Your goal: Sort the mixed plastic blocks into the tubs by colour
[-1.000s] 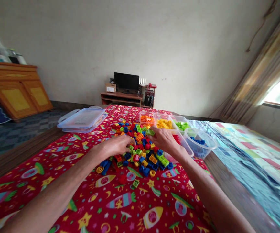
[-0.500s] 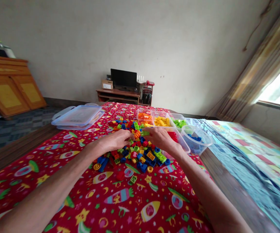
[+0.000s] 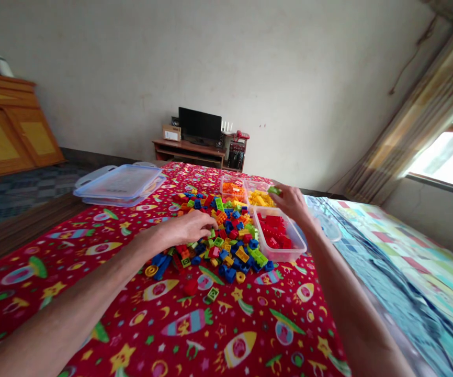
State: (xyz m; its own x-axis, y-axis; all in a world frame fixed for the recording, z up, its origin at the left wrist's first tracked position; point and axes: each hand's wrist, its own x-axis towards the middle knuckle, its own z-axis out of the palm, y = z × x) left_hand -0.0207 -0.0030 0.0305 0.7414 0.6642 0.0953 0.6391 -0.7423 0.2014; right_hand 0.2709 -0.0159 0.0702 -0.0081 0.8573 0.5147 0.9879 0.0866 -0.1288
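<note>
Mixed toy building bricks (image 3: 230, 243) in red, blue, green, yellow and orange lie heaped on the red patterned cloth (image 3: 195, 340). My left hand (image 3: 189, 228) rests at the heap's left side, fingers curled together low over the bricks; whether a brick is between the fingertips is hidden. A light green brick (image 3: 274, 190) is pinched in my right hand (image 3: 294, 201), which hovers beyond the clear box of red bricks (image 3: 300, 245). This hand and forearm hide the green-brick box and part of the round tub (image 3: 330, 228).
Behind the heap stand a clear box of orange bricks (image 3: 233, 189) and one of yellow bricks (image 3: 261, 199). Stacked clear lids (image 3: 119, 183) lie at the left. One loose green brick (image 3: 213, 294) sits nearer me. Beyond are a monitor (image 3: 200, 125) and a low desk (image 3: 189, 149).
My right hand has lifted from the heap and moved right and away from me with the light green brick, uncovering the red-brick box. My left hand stays at the heap. The view has shifted slightly.
</note>
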